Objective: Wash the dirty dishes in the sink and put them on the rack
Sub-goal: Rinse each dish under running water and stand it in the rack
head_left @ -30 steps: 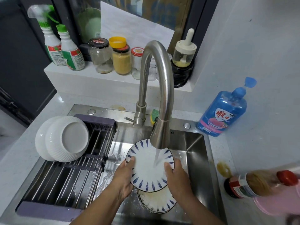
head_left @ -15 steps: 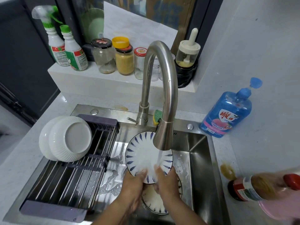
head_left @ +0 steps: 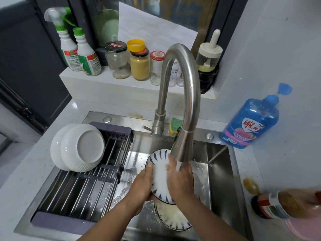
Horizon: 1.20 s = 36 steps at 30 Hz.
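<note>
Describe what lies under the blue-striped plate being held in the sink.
A second blue-striped plate lies on the sink floor beneath the held plate. Its far part is covered by the held plate and the right hand.

Brushed, satin metal tap (head_left: pixel 191 94) over a wet stainless steel sink (head_left: pixel 218 171). Rack (head_left: pixel 83 192) of shiny metal rods with matt grey plastic ends. Glossy glazed plate (head_left: pixel 160 173); ribbed, glossy white bowls (head_left: pixel 81 148). Translucent blue plastic soap bottle (head_left: pixel 251 122).
</note>
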Available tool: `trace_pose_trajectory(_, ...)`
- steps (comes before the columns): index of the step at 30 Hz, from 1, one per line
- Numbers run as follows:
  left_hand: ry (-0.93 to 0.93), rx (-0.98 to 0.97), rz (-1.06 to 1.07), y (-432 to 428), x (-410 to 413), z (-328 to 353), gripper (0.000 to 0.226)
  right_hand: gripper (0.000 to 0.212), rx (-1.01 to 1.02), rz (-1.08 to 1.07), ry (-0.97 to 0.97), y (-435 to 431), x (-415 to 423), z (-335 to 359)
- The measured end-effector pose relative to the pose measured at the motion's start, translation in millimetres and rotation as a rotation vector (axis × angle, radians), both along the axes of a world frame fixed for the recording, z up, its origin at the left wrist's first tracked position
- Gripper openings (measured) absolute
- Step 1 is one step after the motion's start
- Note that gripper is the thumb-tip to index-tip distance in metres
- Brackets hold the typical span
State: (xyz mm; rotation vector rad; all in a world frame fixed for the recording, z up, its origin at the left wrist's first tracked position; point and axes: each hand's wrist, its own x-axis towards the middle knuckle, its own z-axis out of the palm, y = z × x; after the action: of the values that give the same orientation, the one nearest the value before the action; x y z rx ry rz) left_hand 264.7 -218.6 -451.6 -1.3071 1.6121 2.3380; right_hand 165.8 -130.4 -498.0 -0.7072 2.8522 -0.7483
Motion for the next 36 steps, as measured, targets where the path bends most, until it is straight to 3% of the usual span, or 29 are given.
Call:
trace_pose_trajectory(4,0.039,-0.036,-0.137,-2.8,-3.5,-1.4,0.065,0.054,-0.024,0.340,-0.212,2.2,15.3,4.5)
trace_pose_trajectory(7,0.027,-0.066,-0.117,-11.7,-6.5,-1.5,0.072,0.054,-0.044,0.640,-0.192,23.8,26.2,10.3)
trace_pose_trajectory(11,-0.037,-0.109,-0.059,-31.3,-4.4,-2.9,0.063,0.058,0.184,0.867,-0.026,76.7,15.9,4.8)
trace_pose_trajectory(14,-0.087,-0.134,-0.121,-41.7,0.5,-1.4,0.054,0.065,0.288,0.781,0.052,105.5,-8.4,-5.8)
trace_pose_trajectory(16,-0.144,-0.100,-0.181,-42.5,1.8,0.8,0.052,0.060,0.270,0.693,-0.008,112.3,-21.9,-7.2)
trace_pose_trajectory(21,-0.303,0.227,-0.210,-46.8,8.1,4.3,0.053,0.050,-0.179,0.447,-0.200,102.0,-17.4,5.6)
trace_pose_trajectory(23,-0.336,0.365,-0.177,-53.3,12.6,4.3,0.051,0.048,-0.336,0.435,-0.182,95.2,-6.2,15.9)
trace_pose_trajectory(26,-0.336,0.474,-0.097,-65.2,18.4,0.4,0.048,0.040,-0.397,0.499,-0.142,79.6,10.2,26.4)
trace_pose_trajectory(29,-0.285,0.561,-0.031,-70.3,19.6,0.2,0.059,0.030,-0.444,0.349,-0.308,56.2,14.8,35.1)
trace_pose_trajectory(30,-0.269,0.531,-0.064,-72.8,19.3,-2.0,0.065,0.027,-0.476,0.280,-0.399,49.1,15.4,38.7)
trace_pose_trajectory(33,-0.255,0.205,-0.218,-81.9,25.7,-4.9,0.076,0.027,-0.594,0.129,-0.607,33.2,15.9,43.0)
trace_pose_trajectory(36,-0.083,0.136,-0.203,-94.5,42.7,5.6,0.062,0.049,-0.685,0.005,-0.754,17.7,17.4,37.4)
